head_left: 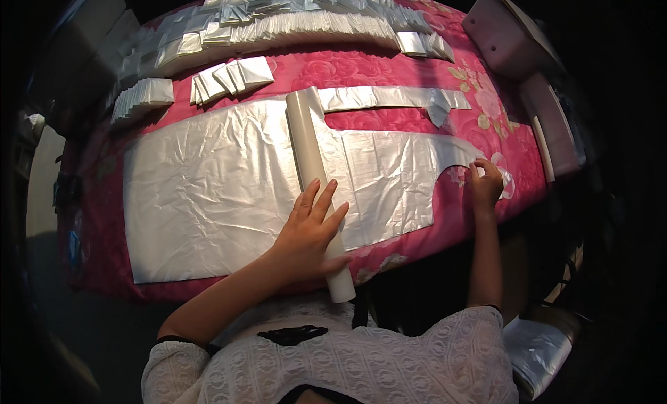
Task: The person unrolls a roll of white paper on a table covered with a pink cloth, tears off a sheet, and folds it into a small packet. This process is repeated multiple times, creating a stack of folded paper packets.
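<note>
A thin, silvery-white plastic apron (208, 188) lies spread and creased on the table, its wide part to the left and its cut-out, strap-like parts to the right. Across it, running from far to near, lies a cream-coloured tube (306, 136), its near end jutting past the table edge. My left hand (306, 234) rests over the lower part of this tube, fingers spread. At the right end of the apron, my right hand (486, 184) pinches the narrow tip of the film between thumb and fingers beside a curved cut-out.
Rows of folded film packets (299, 32) line the far side of the table, with smaller stacks (233, 77) nearer. A pink floral cloth (347, 67) covers the table. Pale boxes (500, 39) stand at the right. Below right hangs a silvery plastic bundle (538, 352).
</note>
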`<state>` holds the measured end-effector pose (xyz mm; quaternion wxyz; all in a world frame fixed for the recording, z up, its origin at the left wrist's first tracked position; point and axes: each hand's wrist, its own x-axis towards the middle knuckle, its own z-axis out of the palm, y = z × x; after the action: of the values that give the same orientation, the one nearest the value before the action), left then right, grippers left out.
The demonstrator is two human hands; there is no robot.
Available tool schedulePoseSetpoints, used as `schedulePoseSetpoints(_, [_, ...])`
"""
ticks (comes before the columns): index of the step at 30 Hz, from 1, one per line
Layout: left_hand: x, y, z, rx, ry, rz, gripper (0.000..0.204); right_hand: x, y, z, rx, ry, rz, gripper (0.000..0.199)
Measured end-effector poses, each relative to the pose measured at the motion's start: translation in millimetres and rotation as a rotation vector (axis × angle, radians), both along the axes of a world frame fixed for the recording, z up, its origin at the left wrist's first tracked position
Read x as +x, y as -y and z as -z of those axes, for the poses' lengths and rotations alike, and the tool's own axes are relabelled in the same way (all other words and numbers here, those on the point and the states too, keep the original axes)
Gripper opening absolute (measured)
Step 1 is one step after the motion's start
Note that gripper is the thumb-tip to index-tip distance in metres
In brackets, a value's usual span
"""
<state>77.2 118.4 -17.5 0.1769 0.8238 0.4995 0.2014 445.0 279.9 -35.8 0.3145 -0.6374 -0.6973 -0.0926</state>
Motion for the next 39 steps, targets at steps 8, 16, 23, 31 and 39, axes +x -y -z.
schedulePoseSetpoints(8, [-13.9, 11.4, -13.5, -0.694, 1.275, -0.318, 0.057, -217.1, 134.0, -56.0, -0.61, -0.547, -0.94, 0.016])
schedulePoseSetpoints(16, [-187.2, 34.3, -8.2, -1.011, 0.913, -0.547, 0.027, -224.4, 182.3, -59.7, -0.478, -0.229, -1.108, 0.031])
schedulePoseSetpoints(23, [-271.9, 64.3, -3.6, -0.931, 0.831, -0.761, 0.035, -199.2, 185.1, -45.7, -0.975, 0.135, -0.561, 0.053])
schedulePoseSetpoints(31, [-295.7, 67.2, -4.0, -0.398, 0.291, -0.736, 0.035, -195.6, 187.9, -42.4, -1.188, -0.206, -0.496, 0.043])
schedulePoseSetpoints(39, [-84.3, 8.7, -3.3, 0.136, 0.188, -0.276, 0.046, -186.3, 190.1, -43.0, -1.235, -0.209, -0.47, 0.037])
